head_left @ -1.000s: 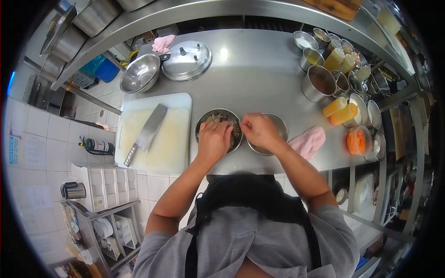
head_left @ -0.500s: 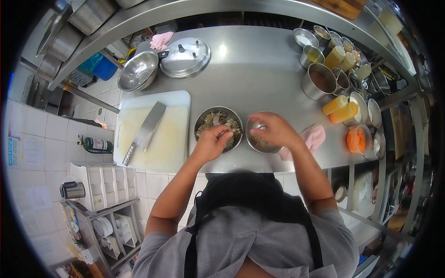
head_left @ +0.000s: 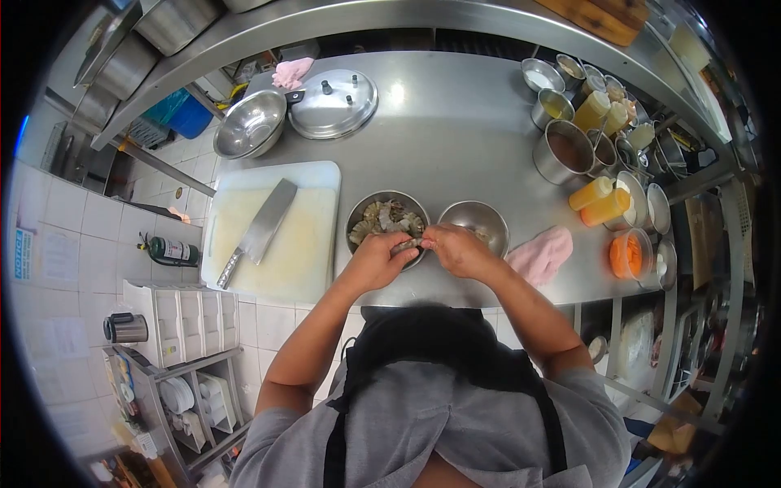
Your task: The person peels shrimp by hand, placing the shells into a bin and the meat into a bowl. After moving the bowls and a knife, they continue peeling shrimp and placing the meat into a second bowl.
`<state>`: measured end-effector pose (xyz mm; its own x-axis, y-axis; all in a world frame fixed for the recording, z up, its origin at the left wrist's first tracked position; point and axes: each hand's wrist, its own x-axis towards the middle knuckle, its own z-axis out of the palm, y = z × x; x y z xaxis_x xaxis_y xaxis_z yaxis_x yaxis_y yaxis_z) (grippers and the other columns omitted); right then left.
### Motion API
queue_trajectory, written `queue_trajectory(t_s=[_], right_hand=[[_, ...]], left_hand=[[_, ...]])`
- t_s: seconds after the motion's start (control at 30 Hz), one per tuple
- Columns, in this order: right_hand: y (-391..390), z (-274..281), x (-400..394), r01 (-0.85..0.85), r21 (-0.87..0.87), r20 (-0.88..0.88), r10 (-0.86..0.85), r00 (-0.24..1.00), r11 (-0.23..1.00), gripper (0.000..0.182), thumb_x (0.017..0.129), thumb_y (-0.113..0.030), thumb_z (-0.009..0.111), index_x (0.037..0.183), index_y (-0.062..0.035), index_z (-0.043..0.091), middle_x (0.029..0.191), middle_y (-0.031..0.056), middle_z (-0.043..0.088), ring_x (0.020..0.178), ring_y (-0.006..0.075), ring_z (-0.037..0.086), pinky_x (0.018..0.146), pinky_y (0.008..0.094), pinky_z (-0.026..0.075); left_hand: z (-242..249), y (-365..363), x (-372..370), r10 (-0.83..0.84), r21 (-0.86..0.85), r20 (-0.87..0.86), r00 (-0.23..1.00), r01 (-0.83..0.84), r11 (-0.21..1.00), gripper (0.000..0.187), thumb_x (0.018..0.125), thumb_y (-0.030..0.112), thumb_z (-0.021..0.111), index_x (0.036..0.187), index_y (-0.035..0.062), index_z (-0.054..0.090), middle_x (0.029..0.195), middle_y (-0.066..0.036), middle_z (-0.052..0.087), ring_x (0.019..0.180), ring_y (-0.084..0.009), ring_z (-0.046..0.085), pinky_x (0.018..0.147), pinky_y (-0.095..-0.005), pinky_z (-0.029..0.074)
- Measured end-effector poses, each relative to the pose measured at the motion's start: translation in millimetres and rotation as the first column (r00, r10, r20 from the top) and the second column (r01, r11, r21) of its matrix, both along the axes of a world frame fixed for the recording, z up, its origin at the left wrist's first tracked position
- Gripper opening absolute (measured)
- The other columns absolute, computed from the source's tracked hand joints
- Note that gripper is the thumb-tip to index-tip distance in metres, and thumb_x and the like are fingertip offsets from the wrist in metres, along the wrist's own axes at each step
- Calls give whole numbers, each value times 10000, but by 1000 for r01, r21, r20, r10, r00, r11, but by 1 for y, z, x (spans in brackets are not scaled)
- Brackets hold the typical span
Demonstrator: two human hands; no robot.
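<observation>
Two steel bowls stand side by side on the counter. The left bowl holds several raw shrimp. In the right bowl a few small pieces lie, too small to make out. My left hand, over the near rim of the left bowl, is closed on a shrimp. My right hand pinches the other end of that shrimp, in front of the gap between the bowls. Left of the bowls, a cleaver lies on a white cutting board.
A pink cloth lies right of the bowls. Sauce bottles, a pot of brown sauce and an orange-filled container line the right side. A colander and pot lid sit back left.
My right hand has moved left, from above the right bowl to my left hand, and now grips the shrimp too. My left hand has shifted slightly down and right. The view has shifted slightly.
</observation>
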<state>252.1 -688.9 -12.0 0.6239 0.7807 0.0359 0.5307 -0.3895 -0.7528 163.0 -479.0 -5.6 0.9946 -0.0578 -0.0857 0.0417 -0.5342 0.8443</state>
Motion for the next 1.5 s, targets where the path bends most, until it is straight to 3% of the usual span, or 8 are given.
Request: queue_trajectory(t_s=[0.3,0.5,0.57,0.9,1.1,1.17,1.3,1.5], right_hand=[[-33,23,30,229,89,-213,-206,955,969,153,1020,-147,601,1028,-8,665,838,164,692,748,281,666,720,395,518],[-17,45,41,186,105,-178,-166,970,977,161,1016,-161,621,1036,-11,677,820,148,699,731,264,662,725,384,524],[-7,49,44,158,110,-154,-140,978,981,176,1019,-174,622,1050,-11,680,833,150,707,734,270,662,734,388,528],[26,25,38,136,98,-125,-123,985,986,318,1025,-224,622,1282,-39,658,1037,203,745,931,349,726,845,414,550],[20,-5,16,8,111,-335,30,942,994,329,979,-242,696,1237,-40,665,1013,160,749,890,281,728,807,391,559],[24,-6,7,-85,105,-314,114,942,991,409,934,-274,758,1253,-51,634,975,141,734,871,278,719,801,392,565],[38,8,-18,-31,155,-15,34,999,987,564,923,-279,761,1392,-85,515,1058,164,724,921,327,714,821,427,569],[30,-16,0,146,190,-279,-89,956,971,414,986,-184,706,1332,-49,522,1061,95,713,906,196,689,802,351,566]], left_hand=[[-21,42,-12,100,-153,-22,995,-103,983,204,947,168,742,1076,13,706,848,-135,719,708,-193,654,686,-336,529],[-12,48,-3,227,155,122,966,-244,957,228,881,104,772,1102,59,738,912,-104,734,879,-245,702,809,-361,532],[-9,43,-5,91,571,226,970,-207,794,299,809,151,820,1091,86,747,1026,-110,699,1025,-298,649,931,-443,469],[-39,27,-13,20,637,262,965,-188,747,287,745,172,848,950,77,670,1087,-95,647,1084,-301,583,935,-470,394],[-26,32,-9,217,311,14,976,-211,927,292,791,119,812,983,46,604,849,-106,695,765,-271,682,724,-443,524],[-37,35,-5,395,-269,40,918,-371,889,222,885,97,768,994,26,587,857,-93,711,733,-175,689,614,-362,538],[-2,16,-2,451,-451,-95,888,-442,776,180,956,80,718,1077,7,606,869,-66,704,782,-109,666,671,-300,553],[-25,31,-2,244,-533,-123,962,-271,802,276,1033,69,617,1301,2,630,1021,-86,731,921,-123,685,852,-283,564]])
